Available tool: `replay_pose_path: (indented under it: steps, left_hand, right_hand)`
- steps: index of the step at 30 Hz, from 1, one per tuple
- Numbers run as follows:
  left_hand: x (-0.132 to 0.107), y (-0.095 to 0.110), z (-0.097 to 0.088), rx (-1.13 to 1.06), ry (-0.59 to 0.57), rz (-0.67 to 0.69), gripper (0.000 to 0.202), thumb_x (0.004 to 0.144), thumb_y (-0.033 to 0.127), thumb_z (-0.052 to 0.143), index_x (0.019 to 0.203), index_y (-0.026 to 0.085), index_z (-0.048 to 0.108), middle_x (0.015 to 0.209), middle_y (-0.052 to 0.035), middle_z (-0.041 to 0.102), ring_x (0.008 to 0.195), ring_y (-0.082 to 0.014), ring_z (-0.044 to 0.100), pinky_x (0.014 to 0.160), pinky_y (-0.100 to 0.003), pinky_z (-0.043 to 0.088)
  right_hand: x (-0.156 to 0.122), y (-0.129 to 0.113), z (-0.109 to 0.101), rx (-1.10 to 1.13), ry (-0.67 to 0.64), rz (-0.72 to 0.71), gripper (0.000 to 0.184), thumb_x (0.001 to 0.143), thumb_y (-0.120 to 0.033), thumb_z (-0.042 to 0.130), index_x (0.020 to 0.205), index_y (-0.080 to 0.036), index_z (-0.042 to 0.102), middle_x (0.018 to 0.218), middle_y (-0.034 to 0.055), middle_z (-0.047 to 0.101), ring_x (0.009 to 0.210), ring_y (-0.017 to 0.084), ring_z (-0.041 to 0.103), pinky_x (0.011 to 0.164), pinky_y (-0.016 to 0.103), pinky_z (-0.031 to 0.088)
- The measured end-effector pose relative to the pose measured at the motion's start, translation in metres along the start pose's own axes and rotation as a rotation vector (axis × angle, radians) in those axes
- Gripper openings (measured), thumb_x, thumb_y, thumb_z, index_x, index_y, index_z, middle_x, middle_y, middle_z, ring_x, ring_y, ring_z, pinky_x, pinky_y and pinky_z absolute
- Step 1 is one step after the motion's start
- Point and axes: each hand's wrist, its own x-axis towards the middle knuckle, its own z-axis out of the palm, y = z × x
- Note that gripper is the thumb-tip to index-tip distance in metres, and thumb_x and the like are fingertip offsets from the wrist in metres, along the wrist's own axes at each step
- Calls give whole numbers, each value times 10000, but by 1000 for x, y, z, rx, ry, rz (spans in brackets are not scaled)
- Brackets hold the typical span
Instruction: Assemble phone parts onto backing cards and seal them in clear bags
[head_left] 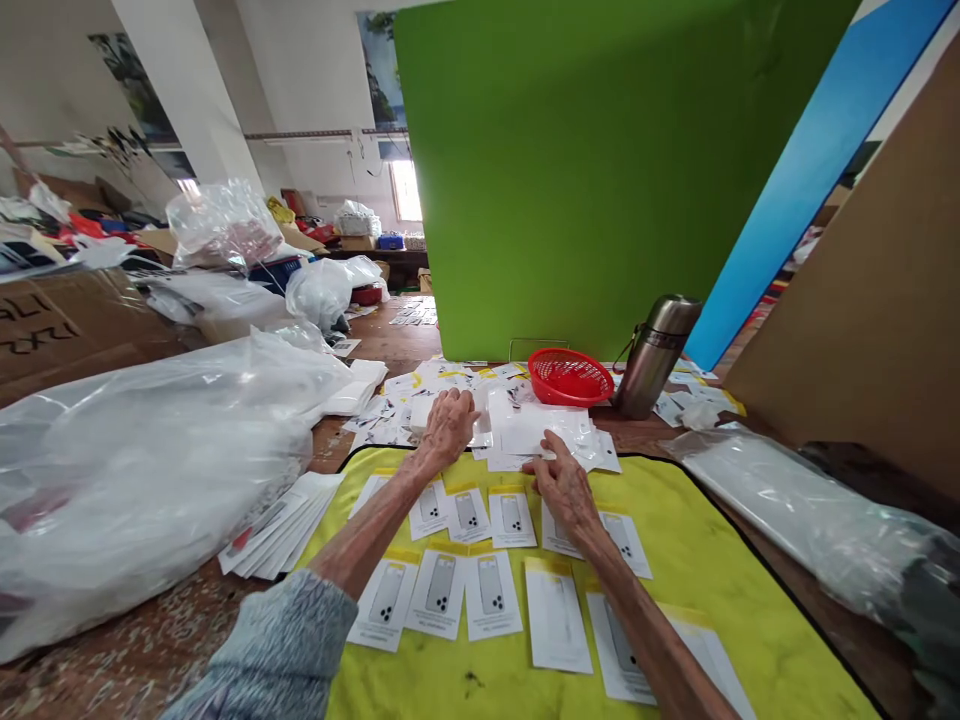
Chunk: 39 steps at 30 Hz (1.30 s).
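Note:
My left hand is over the far edge of the yellow mat, its fingers curled down among white cards and clear sleeves. What it pinches, if anything, is hidden. To its right, my right hand has its fingers apart, near a pile of clear plastic sleeves. Below both hands, white cards with a printed phone-case picture and a yellow top strip lie in two rows; one such card is between my arms. In the nearer row, a card shows a pale, faint print. My right forearm covers parts of some cards.
A red plastic basket and a steel thermos stand beyond the mat, before a green board. Large plastic bags and a fan of white cards lie left. A plastic-wrapped bundle lies right.

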Motion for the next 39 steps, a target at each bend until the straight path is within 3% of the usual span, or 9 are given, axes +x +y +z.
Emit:
replay_pose_path:
  steps: [5, 10, 15, 18, 21, 25, 29, 34, 39]
  left_hand:
    - [-40, 28, -16, -49, 97, 48, 80, 874, 162, 501, 805, 198, 521, 855, -61, 552, 885, -225, 503, 808, -350, 432]
    - [-67, 36, -7, -96, 139, 18, 111, 852, 149, 521, 753, 199, 513, 832, -63, 560, 861, -230, 503, 793, -355, 437]
    - [-72, 33, -3, -345, 224, -62, 158, 826, 179, 509, 671, 199, 489, 734, -30, 553, 790, -194, 523, 764, -326, 430]
    - [-71, 34, -6, -655, 139, -144, 233, 854, 303, 461, 649, 195, 479, 641, 12, 539, 653, -138, 518, 663, -270, 422]
    - [-71, 33, -7, -840, 53, -228, 307, 786, 451, 540, 640, 189, 479, 598, 31, 533, 571, -114, 491, 578, -248, 398]
    - [-71, 27, -3, -1021, -60, -255, 305, 730, 464, 581, 646, 186, 488, 564, 32, 546, 548, -115, 513, 556, -243, 407]
    - [-71, 24, -5, -1112, -92, -213, 283, 721, 434, 587, 637, 182, 488, 537, 46, 518, 519, -97, 471, 533, -230, 374]
    - [-72, 23, -14, -1250, -136, -163, 293, 741, 430, 599, 658, 172, 487, 555, 33, 539, 542, -90, 469, 572, -226, 378]
    - [-71, 20, -12, -1128, -145, -66, 236, 767, 359, 571, 656, 168, 488, 577, 29, 521, 557, -96, 466, 563, -228, 376]
  right_hand:
    - [-7, -19, 3, 192, -143, -50, 380, 816, -483, 482, 998, -164, 580, 798, 47, 653, 618, 155, 608, 597, 281, 484]
    - [-10, -20, 3, 243, -280, -37, 292, 795, -463, 502, 708, -187, 545, 631, -24, 520, 573, 123, 546, 557, 242, 452]
    - [-13, -16, 2, 243, -335, -4, 309, 776, -485, 525, 669, -196, 501, 613, -42, 479, 517, 106, 513, 518, 235, 439]
    - [-17, -20, 5, 174, -341, -75, 299, 798, -453, 515, 641, -202, 477, 559, -49, 452, 512, 107, 480, 520, 237, 427]
    - [-22, -25, 6, 55, -331, -170, 316, 830, -421, 492, 607, -199, 465, 525, -44, 467, 499, 100, 432, 504, 237, 368]
    - [-24, -29, 6, 28, -336, -209, 328, 835, -407, 489, 587, -195, 456, 519, -46, 456, 495, 92, 380, 491, 241, 313]
    - [-23, -30, 4, 96, -378, -157, 304, 818, -403, 520, 601, -193, 485, 523, -47, 467, 504, 95, 413, 512, 238, 343]
    - [-22, -34, 0, 346, -469, -16, 338, 779, -485, 577, 624, -197, 490, 682, -4, 587, 595, 111, 488, 550, 233, 435]
    - [-21, -31, -1, 281, -399, -36, 349, 795, -499, 554, 630, -196, 501, 587, -36, 489, 537, 100, 431, 523, 229, 392]
